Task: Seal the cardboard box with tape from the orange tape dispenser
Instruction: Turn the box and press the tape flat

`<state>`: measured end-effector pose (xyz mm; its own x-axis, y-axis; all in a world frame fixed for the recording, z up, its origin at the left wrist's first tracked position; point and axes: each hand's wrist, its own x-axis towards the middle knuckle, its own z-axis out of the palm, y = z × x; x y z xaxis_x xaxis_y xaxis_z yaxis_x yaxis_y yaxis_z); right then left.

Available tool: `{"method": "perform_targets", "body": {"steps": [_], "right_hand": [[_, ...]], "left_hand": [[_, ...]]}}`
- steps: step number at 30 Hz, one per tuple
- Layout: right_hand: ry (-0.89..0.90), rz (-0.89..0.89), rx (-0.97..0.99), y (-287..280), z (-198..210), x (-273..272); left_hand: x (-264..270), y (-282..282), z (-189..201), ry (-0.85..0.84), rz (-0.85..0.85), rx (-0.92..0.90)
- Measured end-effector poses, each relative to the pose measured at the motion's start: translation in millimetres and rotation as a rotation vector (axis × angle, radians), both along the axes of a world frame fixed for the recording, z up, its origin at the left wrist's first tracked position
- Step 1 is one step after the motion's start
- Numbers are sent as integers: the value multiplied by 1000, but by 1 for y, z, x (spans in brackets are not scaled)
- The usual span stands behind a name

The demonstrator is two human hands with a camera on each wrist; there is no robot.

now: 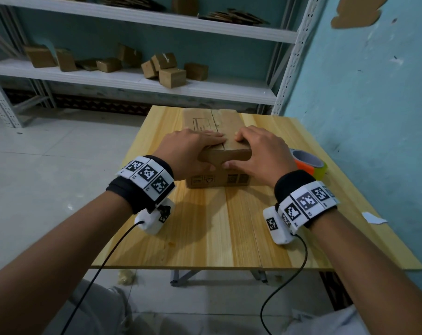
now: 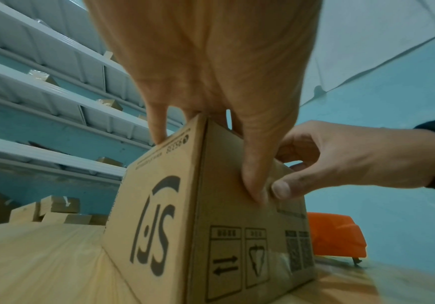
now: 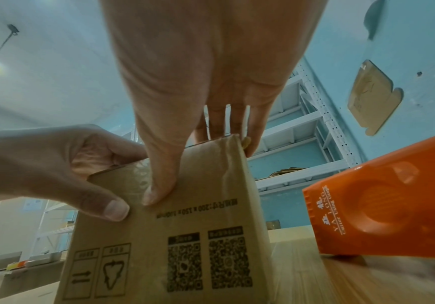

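Note:
The brown cardboard box (image 1: 219, 122) stands on the wooden table (image 1: 217, 226) with its top flaps closed. My left hand (image 1: 205, 151) lies over the near top edge, fingers flat on the lid and thumb (image 2: 252, 185) pressed on the front face. My right hand (image 1: 243, 151) mirrors it, fingertips on the centre seam and thumb (image 3: 159, 189) pressed beside the left one. A glossy strip of clear tape (image 3: 139, 170) shows on the front face under the thumbs. The orange tape dispenser (image 1: 309, 164) lies on the table just right of the box (image 3: 185, 226), and neither hand touches it.
White metal shelving (image 1: 132, 78) with several small cardboard boxes stands behind the table. A teal wall (image 1: 362, 117) runs close along the table's right side. A scrap of white paper (image 1: 373, 217) lies near the right edge.

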<state>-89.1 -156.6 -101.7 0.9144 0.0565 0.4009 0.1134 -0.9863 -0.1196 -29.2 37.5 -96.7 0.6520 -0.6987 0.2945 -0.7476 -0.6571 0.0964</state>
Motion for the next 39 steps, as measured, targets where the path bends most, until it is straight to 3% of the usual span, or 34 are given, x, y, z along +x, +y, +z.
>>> {"method": "perform_targets", "body": {"steps": [8, 12, 19, 24, 28, 33, 39], "right_hand": [[12, 8, 0, 0, 3, -1], [22, 59, 105, -7, 15, -6], [33, 111, 202, -8, 27, -8], [54, 105, 173, -6, 27, -2], [188, 53, 131, -10, 24, 1], [169, 29, 100, -10, 33, -3], [69, 62, 170, -5, 36, -4]], "left_hand": [[-2, -1, 3, -4, 0, -15], [3, 3, 16, 59, 7, -15], [9, 7, 25, 104, 2, -197], [15, 3, 25, 166, 35, -112], [16, 6, 22, 277, 103, -32], [15, 9, 30, 149, 121, -14], [16, 10, 30, 124, 70, -179]]}}
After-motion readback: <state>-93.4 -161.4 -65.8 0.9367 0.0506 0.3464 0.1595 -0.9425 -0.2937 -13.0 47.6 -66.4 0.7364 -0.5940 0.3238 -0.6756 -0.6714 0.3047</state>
